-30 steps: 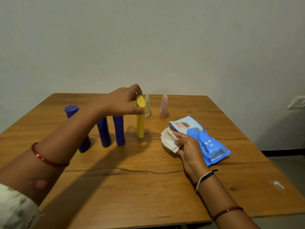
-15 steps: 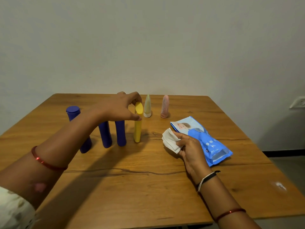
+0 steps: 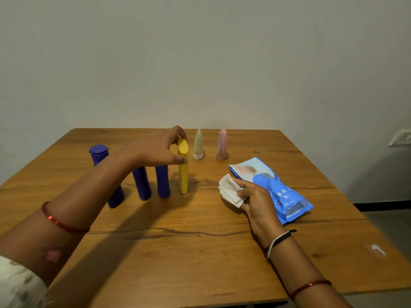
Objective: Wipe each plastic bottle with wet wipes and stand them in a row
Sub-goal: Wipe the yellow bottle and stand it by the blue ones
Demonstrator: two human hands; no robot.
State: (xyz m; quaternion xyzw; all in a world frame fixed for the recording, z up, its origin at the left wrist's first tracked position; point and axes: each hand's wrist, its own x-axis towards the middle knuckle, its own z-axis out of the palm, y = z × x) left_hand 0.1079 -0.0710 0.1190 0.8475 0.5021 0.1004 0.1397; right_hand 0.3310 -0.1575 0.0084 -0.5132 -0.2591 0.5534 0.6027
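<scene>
Pinching yellow bottle point(image 3: 183, 172), left hand point(image 3: 156, 150).

Left arm extends forward and inward from the lower left, forearm bare, a red bangle point(image 3: 64, 222) on the forearm and a pale sleeve point(image 3: 20, 283) at the elbow end. Left hand point(image 3: 160, 150) is raised, palm turned right, fingers curled; forefinger arches over and thumb reaches beneath, the grip closing on the upper end of the yellow bottle point(image 3: 183, 167).

Right arm enters from the lower right, forearm bare, carrying a red bangle point(image 3: 311, 285) and, nearer the wrist, a black-and-white thread band point(image 3: 279, 241). Right hand point(image 3: 258, 201) sits low, back of hand uppermost, fingers curled leftward, pinching a folded white wet wipe point(image 3: 229, 190) that projects left of the grip.
</scene>
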